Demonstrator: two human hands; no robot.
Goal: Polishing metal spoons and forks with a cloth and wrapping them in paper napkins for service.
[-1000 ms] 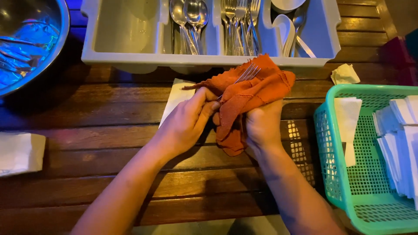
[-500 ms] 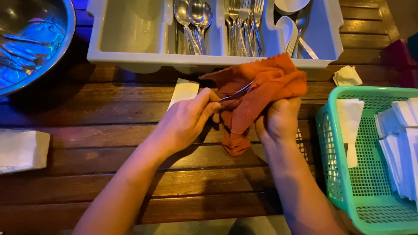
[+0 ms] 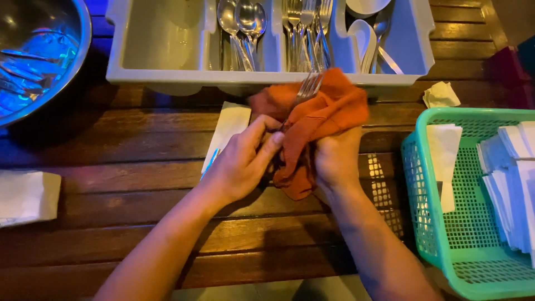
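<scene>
My right hand (image 3: 336,159) grips a bunched orange cloth (image 3: 320,120) over the wooden table. A metal fork (image 3: 305,89) lies on the cloth, its prongs sticking out toward the cutlery tray. My left hand (image 3: 241,161) pinches the fork's handle end at the cloth's left side, thumb and fingers closed on it. Under my left hand lies a long white paper sleeve (image 3: 225,134).
A grey cutlery tray (image 3: 167,78) with spoons (image 3: 241,25) and forks (image 3: 304,22) stands at the back. A metal bowl (image 3: 42,50) sits far left, a green plastic basket (image 3: 462,223) of white napkins at the right. A folded napkin (image 3: 25,198) lies at the left edge, a crumpled one (image 3: 441,95) beside the tray.
The fork has slid through the cloth, so its prongs now stick out at the top. My left hand shifted slightly along the handle end.
</scene>
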